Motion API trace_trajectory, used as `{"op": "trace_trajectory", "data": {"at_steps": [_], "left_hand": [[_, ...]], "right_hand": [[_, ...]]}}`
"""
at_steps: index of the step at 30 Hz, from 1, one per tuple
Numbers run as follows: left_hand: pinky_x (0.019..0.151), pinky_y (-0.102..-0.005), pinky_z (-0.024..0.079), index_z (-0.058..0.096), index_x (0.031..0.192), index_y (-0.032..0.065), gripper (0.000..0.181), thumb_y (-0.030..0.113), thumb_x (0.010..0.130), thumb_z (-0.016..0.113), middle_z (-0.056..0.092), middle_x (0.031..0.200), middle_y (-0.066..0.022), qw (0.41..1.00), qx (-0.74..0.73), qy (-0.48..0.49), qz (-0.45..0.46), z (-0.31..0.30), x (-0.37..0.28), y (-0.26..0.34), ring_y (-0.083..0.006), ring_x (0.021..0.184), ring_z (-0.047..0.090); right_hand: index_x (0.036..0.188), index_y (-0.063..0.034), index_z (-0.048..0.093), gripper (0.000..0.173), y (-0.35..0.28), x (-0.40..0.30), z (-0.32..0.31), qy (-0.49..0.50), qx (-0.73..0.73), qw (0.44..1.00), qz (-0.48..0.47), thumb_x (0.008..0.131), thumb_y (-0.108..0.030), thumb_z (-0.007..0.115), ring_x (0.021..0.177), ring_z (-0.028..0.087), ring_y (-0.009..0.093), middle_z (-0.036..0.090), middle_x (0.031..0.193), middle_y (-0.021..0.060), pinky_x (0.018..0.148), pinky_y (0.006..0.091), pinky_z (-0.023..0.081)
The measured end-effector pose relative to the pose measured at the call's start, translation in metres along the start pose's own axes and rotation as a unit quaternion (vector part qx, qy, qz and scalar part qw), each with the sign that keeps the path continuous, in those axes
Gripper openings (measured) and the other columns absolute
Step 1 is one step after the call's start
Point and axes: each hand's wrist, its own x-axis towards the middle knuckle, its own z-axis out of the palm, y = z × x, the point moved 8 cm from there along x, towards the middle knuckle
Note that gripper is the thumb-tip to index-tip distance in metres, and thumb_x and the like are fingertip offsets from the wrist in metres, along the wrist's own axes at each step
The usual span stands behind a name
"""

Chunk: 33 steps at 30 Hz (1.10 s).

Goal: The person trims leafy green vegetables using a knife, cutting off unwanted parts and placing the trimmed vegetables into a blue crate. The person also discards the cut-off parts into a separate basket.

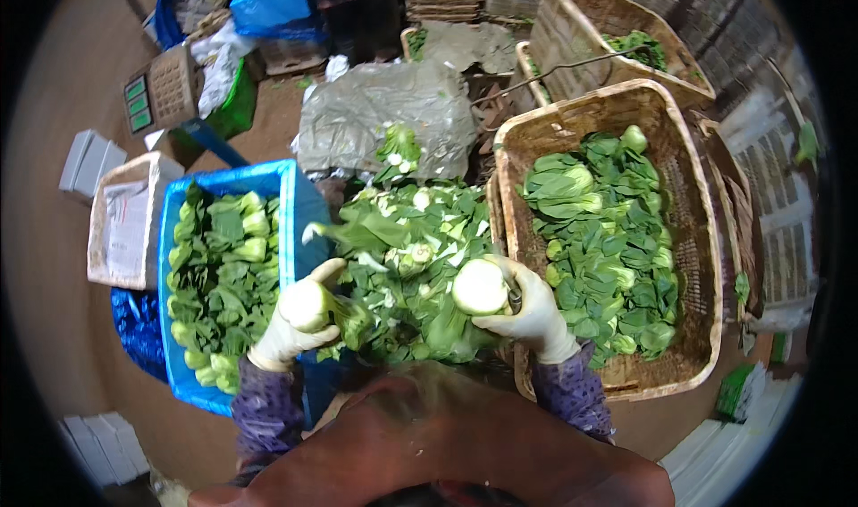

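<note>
My left hand point(295, 323), in a pale glove, grips a head of bok choy point(305, 304) with its cut base turned up. A second bok choy point(480, 286), also base up, is held in my gloved right hand point(529, 306); a small dark metal tool point(514, 298), partly hidden, lies within the same fingers. Between and beyond the hands is a heap of cut leaves and trimmings point(436, 225). One leafy piece point(375, 231) above the heap is blurred. A whole bok choy point(399, 144) rests on the grey plastic sheet behind.
At left stands a blue-lined crate point(288, 219) of bok choy. A large brown plastic basket point(700, 239) of bok choy stands at right, another basket point(570, 45) behind it. A grey sheet point(335, 115) lies ahead; a white foam box point(149, 219) stands far left.
</note>
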Motion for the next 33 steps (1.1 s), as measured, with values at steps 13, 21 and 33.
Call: {"op": "trace_trajectory", "data": {"at_steps": [13, 21, 33], "left_hand": [[0.106, -0.0299, 0.039, 0.053, 0.138, 0.0028, 0.073, 0.009, 0.073, 0.086, 0.059, 0.133, -0.0043, 0.985, -0.11, 0.069, -0.117, 0.006, -0.046, -0.053, -0.0119, 0.121, 0.052], [0.088, -0.0392, 0.054, 0.06, 0.131, 0.0131, 0.058, 0.005, 0.074, 0.07, 0.066, 0.119, -0.0133, 0.76, 0.623, 0.184, -0.001, -0.18, -0.095, 0.037, -0.0311, 0.102, 0.066], [0.122, -0.0507, 0.012, 0.037, 0.152, 0.0213, 0.071, -0.01, 0.087, 0.034, 0.024, 0.162, -0.0133, 0.654, 0.749, 0.103, 0.031, -0.262, -0.134, -0.205, -0.0347, 0.151, 0.018]], "right_hand": [[0.124, -0.0043, 0.061, 0.051, 0.009, 0.063, 0.104, -0.275, 0.061, 0.949, 0.138, 0.077, -0.006, 0.079, 0.084, 0.061, 0.009, 0.061, 0.1, -0.0002, 0.073, 0.0234, 0.051], [0.143, -0.0086, 0.046, 0.077, 0.068, 0.068, 0.097, -0.077, -0.34, 0.926, 0.147, 0.078, -0.029, 0.082, 0.127, 0.055, 0.033, 0.055, 0.138, 0.0191, 0.105, 0.0391, 0.046], [0.14, -0.0154, 0.054, 0.045, 0.156, -0.199, 0.098, -0.336, -0.138, 0.845, 0.391, 0.095, -0.019, 0.06, 0.111, 0.064, 0.032, 0.065, 0.126, 0.0177, 0.097, 0.0374, 0.049]]}}
